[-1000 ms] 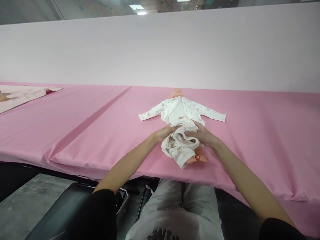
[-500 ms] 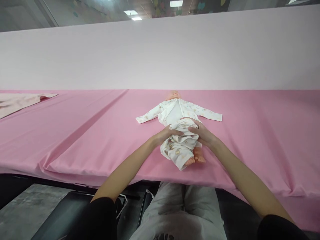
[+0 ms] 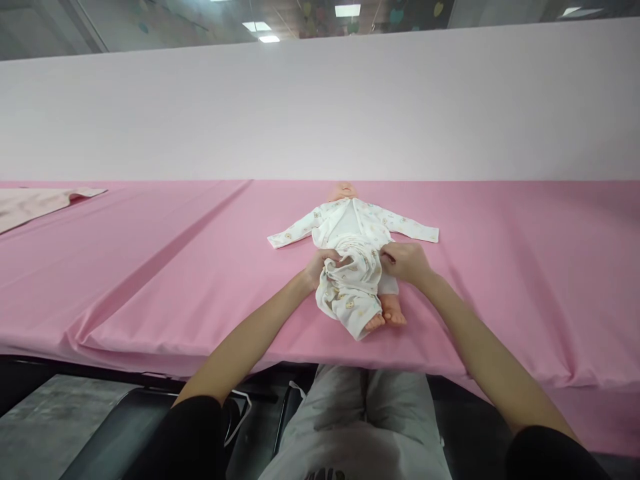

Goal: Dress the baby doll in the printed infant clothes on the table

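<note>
A baby doll lies on its back, its head toward the white wall and its bare feet toward me. It has on a white printed baby top with both sleeves spread out. White printed baby pants are bunched around its hips and one leg; the other leg shows a bare shin and foot. My left hand grips the bunched pants at the doll's left-hand side in view. My right hand is closed at the opposite hip, pinching the edge of the pants; its fingertips are partly hidden.
A pink sheet with creases covers the table, its front edge close to my legs. At the far left lies a pale folded cloth. Behind stands a white partition. Below the table on the left is a dark chair.
My right hand has shifted from over the bunched pants to the doll's hip and closed there. My left hand has moved slightly outward. More of the uncovered leg shows.
</note>
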Demonstrator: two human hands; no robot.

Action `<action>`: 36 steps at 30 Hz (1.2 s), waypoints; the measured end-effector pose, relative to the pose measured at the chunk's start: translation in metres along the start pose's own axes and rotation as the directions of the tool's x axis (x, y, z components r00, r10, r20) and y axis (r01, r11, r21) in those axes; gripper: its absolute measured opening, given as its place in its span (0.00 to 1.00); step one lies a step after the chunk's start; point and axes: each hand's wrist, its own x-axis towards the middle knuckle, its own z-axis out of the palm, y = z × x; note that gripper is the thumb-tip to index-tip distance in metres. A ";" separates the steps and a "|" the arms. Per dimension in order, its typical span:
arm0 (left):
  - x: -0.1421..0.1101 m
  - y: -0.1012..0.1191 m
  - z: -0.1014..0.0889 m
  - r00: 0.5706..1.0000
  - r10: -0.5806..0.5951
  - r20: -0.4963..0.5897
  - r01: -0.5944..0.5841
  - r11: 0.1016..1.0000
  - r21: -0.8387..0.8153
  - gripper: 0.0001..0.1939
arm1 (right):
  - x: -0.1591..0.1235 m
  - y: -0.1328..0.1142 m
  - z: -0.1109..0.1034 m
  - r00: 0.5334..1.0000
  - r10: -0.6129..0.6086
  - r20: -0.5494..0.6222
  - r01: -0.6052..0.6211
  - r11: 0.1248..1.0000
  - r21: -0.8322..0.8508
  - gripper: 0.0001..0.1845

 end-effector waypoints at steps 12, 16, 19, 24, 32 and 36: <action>0.002 0.002 -0.002 0.974 -0.083 0.209 0.043 0.981 0.189 0.10 | 0.007 0.012 -0.043 0.327 -0.075 0.942 -0.620 0.735 0.274 0.10; 0.003 0.001 -0.005 0.977 -0.092 0.190 0.054 0.979 0.196 0.10 | 0.004 0.019 -0.039 0.378 -0.223 0.899 -0.698 0.569 0.435 0.12; 0.004 0.001 -0.009 0.985 -0.081 0.154 0.050 0.979 0.198 0.10 | 0.001 0.025 -0.033 0.428 -0.313 0.848 -0.763 0.378 0.525 0.16; 0.005 0.001 -0.012 0.991 -0.084 0.101 0.062 0.977 0.205 0.09 | -0.002 0.024 -0.025 0.562 -0.267 0.782 -0.800 0.064 0.597 0.16; 0.002 0.000 -0.002 0.989 -0.111 0.096 0.093 0.979 0.181 0.09 | 0.011 -0.003 -0.039 0.843 0.123 0.524 -0.441 -0.401 0.803 0.15; 0.002 -0.001 -0.002 0.988 -0.133 0.078 0.116 0.974 0.194 0.09 | 0.015 -0.016 -0.037 0.841 0.367 0.397 -0.379 -0.123 0.917 0.21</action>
